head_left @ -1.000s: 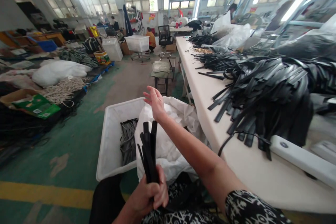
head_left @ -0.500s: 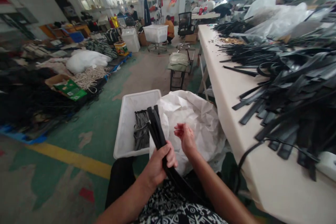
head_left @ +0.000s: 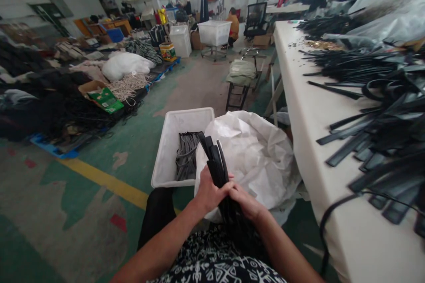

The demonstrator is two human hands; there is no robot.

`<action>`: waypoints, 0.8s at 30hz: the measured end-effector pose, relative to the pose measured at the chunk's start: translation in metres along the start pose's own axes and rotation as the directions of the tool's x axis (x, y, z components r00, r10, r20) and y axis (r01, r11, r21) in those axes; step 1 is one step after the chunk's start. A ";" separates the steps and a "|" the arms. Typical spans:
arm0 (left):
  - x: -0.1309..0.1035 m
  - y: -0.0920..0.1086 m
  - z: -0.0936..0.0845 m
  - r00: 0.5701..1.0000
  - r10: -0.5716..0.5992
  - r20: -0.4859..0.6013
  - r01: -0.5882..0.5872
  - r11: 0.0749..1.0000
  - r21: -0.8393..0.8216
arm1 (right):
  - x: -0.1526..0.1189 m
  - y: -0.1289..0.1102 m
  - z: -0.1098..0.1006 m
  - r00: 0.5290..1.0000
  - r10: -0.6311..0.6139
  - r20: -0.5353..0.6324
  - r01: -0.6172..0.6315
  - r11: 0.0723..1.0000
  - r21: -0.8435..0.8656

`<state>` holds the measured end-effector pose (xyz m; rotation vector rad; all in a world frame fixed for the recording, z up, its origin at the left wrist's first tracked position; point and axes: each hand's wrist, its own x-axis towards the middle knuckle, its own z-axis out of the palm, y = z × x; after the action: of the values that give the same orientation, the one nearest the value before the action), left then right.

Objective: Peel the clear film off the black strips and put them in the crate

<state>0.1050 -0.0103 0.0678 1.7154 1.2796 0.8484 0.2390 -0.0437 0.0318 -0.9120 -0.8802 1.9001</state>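
Note:
A bundle of black straps stands up in front of me, its upper ends fanned a little apart and its lower part falling toward my lap. My left hand is wrapped round it from the left. From the other side my right hand also grips the bundle, its thumb meeting my left thumb. Just beyond the hands is a large white woven sack, crumpled and open. At its left, a white plastic bin holds a bunch of dark grey straps.
A long cream-covered table runs along my right, heaped with black strips and plastic bags. A small stool with folded cloth stands ahead. Piled goods lie on blue pallets at left. Further back, a person crouches near a wheeled bin.
My right hand, open and apart from the bundle before, has come to it and closed round it. The bundle is more upright. My view has turned slightly left.

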 end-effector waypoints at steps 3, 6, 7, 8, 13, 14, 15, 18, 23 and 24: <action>0.003 -0.011 -0.006 0.986 -0.001 0.169 0.006 0.999 -0.031 | 0.005 -0.001 0.002 0.982 0.131 0.133 -0.108 0.980 -0.169; 0.006 -0.022 -0.012 0.942 -0.095 0.322 0.159 0.971 -0.178 | 0.004 -0.002 0.001 0.993 0.118 -0.017 -0.119 0.971 -0.210; 0.006 -0.025 -0.013 0.936 -0.134 0.327 0.219 0.946 -0.240 | 0.002 -0.002 0.001 0.992 0.103 -0.073 -0.117 0.971 -0.206; 0.006 -0.028 -0.014 0.937 -0.173 0.304 0.267 0.915 -0.301 | -0.001 -0.002 0.001 0.990 0.086 -0.113 -0.108 0.973 -0.206; 0.001 -0.038 -0.012 0.946 -0.263 0.189 0.319 0.858 -0.403 | -0.012 0.002 0.004 0.989 0.024 -0.143 -0.063 0.960 -0.273; 0.000 -0.038 -0.012 0.948 -0.268 0.172 0.316 0.865 -0.390 | -0.013 0.003 0.005 0.989 0.031 -0.144 -0.072 0.952 -0.296; 0.000 -0.038 -0.013 0.950 -0.275 0.151 0.312 0.871 -0.379 | -0.013 0.004 0.006 0.989 0.035 -0.145 -0.080 0.944 -0.320; 0.000 -0.033 -0.018 0.949 -0.291 0.119 0.314 0.876 -0.365 | -0.014 0.006 0.007 0.988 0.027 -0.155 -0.080 0.935 -0.347; -0.003 -0.027 -0.023 0.939 -0.308 0.153 0.343 0.874 -0.345 | -0.019 0.007 0.006 0.980 0.030 -0.198 -0.071 0.977 -0.202; -0.005 -0.028 -0.022 0.938 -0.306 0.165 0.346 0.874 -0.341 | -0.021 0.006 0.007 0.976 0.035 -0.216 -0.075 0.981 -0.180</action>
<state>0.0729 -0.0061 0.0523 1.1901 1.2065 0.7286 0.2391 -0.0660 0.0353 -1.2404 -0.9225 1.7471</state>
